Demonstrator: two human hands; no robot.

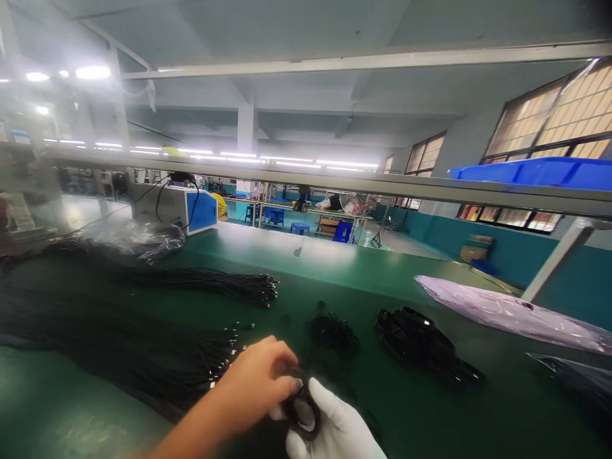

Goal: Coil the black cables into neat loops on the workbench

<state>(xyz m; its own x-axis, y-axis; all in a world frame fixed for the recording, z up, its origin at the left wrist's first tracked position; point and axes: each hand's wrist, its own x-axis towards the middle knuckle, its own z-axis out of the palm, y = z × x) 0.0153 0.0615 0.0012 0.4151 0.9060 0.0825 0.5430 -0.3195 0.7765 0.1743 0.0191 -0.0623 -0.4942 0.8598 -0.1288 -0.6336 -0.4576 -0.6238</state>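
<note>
Hands, L (261, 382) & R (335, 427), both pinch cable coil (302, 411) nr table edge.

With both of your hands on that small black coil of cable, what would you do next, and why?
Probably lay the small black coiled cable on the pile of black coiled cables to the right. The bare left hand and white-gloved right hand pinch it in a closed loop, and similar coils already lie there on the green table.
</note>
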